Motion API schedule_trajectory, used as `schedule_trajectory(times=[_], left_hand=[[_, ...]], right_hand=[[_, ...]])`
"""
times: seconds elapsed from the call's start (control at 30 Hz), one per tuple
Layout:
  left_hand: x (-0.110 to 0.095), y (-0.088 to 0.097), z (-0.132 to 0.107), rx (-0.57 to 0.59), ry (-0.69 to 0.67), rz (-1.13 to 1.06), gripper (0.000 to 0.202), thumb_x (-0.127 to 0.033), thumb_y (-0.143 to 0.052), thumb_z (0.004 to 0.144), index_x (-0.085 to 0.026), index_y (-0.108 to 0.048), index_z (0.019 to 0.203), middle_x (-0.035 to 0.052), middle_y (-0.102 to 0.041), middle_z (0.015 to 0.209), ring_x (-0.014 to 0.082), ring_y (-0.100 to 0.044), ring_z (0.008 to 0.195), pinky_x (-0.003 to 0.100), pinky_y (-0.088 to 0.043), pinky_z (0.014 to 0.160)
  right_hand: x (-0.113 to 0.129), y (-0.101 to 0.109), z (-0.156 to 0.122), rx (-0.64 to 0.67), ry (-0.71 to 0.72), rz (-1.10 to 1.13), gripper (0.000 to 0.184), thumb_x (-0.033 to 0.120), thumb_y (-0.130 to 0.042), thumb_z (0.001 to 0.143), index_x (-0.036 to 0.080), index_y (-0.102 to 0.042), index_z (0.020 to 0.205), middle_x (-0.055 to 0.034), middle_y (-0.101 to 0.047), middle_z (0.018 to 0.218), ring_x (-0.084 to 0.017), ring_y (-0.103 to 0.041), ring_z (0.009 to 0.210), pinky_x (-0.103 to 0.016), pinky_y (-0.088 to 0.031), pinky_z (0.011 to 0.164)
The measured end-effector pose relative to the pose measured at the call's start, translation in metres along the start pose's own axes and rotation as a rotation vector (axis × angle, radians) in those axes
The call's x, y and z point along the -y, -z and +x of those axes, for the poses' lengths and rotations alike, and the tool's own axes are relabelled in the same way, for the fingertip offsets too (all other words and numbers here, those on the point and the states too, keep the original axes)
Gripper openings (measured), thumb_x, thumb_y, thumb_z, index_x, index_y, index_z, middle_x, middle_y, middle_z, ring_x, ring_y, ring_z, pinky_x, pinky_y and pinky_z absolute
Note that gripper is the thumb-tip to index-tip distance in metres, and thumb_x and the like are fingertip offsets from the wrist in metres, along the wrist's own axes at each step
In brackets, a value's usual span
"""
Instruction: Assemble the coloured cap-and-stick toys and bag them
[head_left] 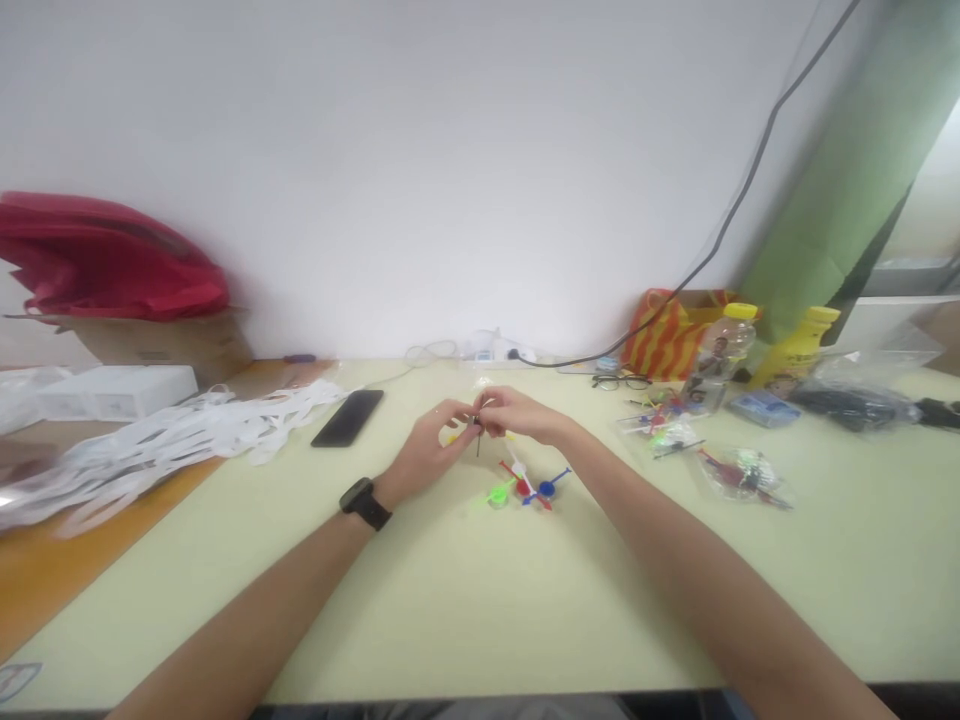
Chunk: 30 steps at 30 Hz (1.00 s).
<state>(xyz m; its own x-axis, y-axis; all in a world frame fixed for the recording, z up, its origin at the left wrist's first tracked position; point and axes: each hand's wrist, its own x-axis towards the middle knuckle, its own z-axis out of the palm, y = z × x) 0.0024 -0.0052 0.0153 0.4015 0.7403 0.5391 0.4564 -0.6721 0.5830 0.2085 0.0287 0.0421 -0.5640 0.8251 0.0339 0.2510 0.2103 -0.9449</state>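
My left hand (429,448) and my right hand (517,413) meet above the pale table (480,600), fingertips pinched together on a small dark part with a thin pin (478,430) and a bit of yellow plastic beside it. Which hand bears the part I cannot tell; both touch it. Just below the hands lies a small toy assembly (526,486) of red, green, blue and white plastic arms. A black watch (365,503) sits on my left wrist.
A black phone (347,417) lies left of the hands beside a heap of white paper strips (172,435). To the right are clear bags of coloured parts (742,475), glasses (621,381), two yellow-capped bottles (720,355) and a striped bag. A power strip (491,350) sits by the wall.
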Motion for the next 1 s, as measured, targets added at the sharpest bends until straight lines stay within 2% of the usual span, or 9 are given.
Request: schedule_trajectory(times=[0.17, 0.27, 0.33, 0.43, 0.57, 0.73, 0.87, 0.93, 1.0], left_hand=[[0.001, -0.001, 0.000, 0.048, 0.038, -0.073, 0.020, -0.039, -0.061, 0.098, -0.022, -0.067, 0.106, 0.0046, -0.075, 0.100, 0.0199, -0.068, 0.088, 0.034, -0.055, 0.082], [0.006, -0.004, 0.000, 0.062, 0.055, -0.088, 0.015, -0.036, -0.063, 0.095, -0.021, -0.065, 0.096, 0.0029, -0.073, 0.093, 0.0178, -0.066, 0.082, 0.031, -0.053, 0.076], [0.009, -0.005, -0.001, 0.069, 0.069, -0.074, 0.013, -0.034, -0.064, 0.093, -0.021, -0.065, 0.094, 0.0017, -0.072, 0.089, 0.0169, -0.064, 0.079, 0.030, -0.052, 0.075], [0.012, -0.005, -0.001, 0.082, 0.070, -0.049, 0.016, -0.035, -0.063, 0.094, -0.022, -0.068, 0.102, 0.0021, -0.072, 0.091, 0.0181, -0.065, 0.080, 0.032, -0.053, 0.077], [0.011, -0.007, -0.004, 0.092, 0.022, 0.046, 0.019, -0.040, -0.065, 0.093, -0.025, -0.073, 0.103, 0.0051, -0.075, 0.103, 0.0239, -0.069, 0.096, 0.039, -0.054, 0.090], [0.017, -0.007, -0.006, 0.180, 0.039, 0.073, 0.020, -0.043, -0.070, 0.089, -0.025, -0.068, 0.082, 0.0046, -0.075, 0.098, 0.0256, -0.068, 0.096, 0.041, -0.054, 0.090], [0.023, 0.001, -0.005, 0.185, 0.033, 0.144, 0.016, -0.042, -0.071, 0.088, -0.026, -0.070, 0.090, 0.0057, -0.073, 0.104, 0.0274, -0.065, 0.105, 0.043, -0.052, 0.096], [0.025, 0.005, -0.004, 0.146, 0.024, 0.205, 0.022, -0.045, -0.073, 0.087, -0.026, -0.071, 0.100, 0.0071, -0.072, 0.110, 0.0297, -0.062, 0.112, 0.044, -0.051, 0.099], [0.026, 0.007, -0.004, 0.120, 0.013, 0.278, 0.032, -0.048, -0.075, 0.085, -0.027, -0.071, 0.109, 0.0079, -0.071, 0.113, 0.0317, -0.060, 0.113, 0.045, -0.050, 0.099]], right_hand=[[0.001, -0.006, -0.003, 0.017, -0.002, -0.023, 0.010, 0.020, -0.059, 0.081, 0.021, -0.055, 0.090, 0.0038, -0.058, 0.070, -0.011, -0.049, 0.060, -0.021, -0.040, 0.055], [0.000, -0.010, -0.001, 0.021, -0.012, -0.079, 0.004, 0.023, -0.056, 0.084, 0.021, -0.053, 0.084, 0.0014, -0.060, 0.077, -0.012, -0.052, 0.065, -0.021, -0.043, 0.057], [-0.002, -0.009, 0.001, -0.010, -0.016, -0.131, 0.005, 0.023, -0.051, 0.087, 0.021, -0.056, 0.087, -0.0001, -0.061, 0.082, -0.013, -0.055, 0.070, -0.022, -0.045, 0.059], [-0.008, 0.000, 0.007, -0.100, -0.017, -0.245, 0.021, 0.019, -0.046, 0.089, 0.020, -0.063, 0.100, -0.0037, -0.066, 0.093, -0.017, -0.060, 0.084, -0.025, -0.049, 0.069], [-0.027, 0.015, 0.011, -0.214, -0.055, -0.433, 0.027, 0.012, -0.052, 0.087, 0.015, -0.067, 0.109, -0.0120, -0.069, 0.115, -0.024, -0.060, 0.109, -0.031, -0.047, 0.089], [-0.046, 0.025, 0.009, -0.174, -0.149, -0.569, 0.035, 0.014, -0.065, 0.082, 0.015, -0.068, 0.118, -0.0125, -0.074, 0.106, -0.023, -0.066, 0.092, -0.029, -0.048, 0.077], [-0.037, 0.030, 0.007, -0.123, -0.155, -0.630, 0.019, 0.018, -0.067, 0.083, 0.017, -0.071, 0.101, -0.0124, -0.074, 0.111, -0.022, -0.066, 0.089, -0.026, -0.046, 0.069], [-0.027, 0.033, 0.004, -0.065, -0.172, -0.651, 0.007, 0.022, -0.069, 0.082, 0.017, -0.070, 0.086, -0.0110, -0.076, 0.101, -0.021, -0.066, 0.082, -0.026, -0.044, 0.064], [-0.016, 0.036, 0.000, 0.038, -0.212, -0.667, 0.014, 0.028, -0.073, 0.079, 0.018, -0.068, 0.072, -0.0086, -0.075, 0.083, -0.020, -0.064, 0.071, -0.027, -0.042, 0.060]])
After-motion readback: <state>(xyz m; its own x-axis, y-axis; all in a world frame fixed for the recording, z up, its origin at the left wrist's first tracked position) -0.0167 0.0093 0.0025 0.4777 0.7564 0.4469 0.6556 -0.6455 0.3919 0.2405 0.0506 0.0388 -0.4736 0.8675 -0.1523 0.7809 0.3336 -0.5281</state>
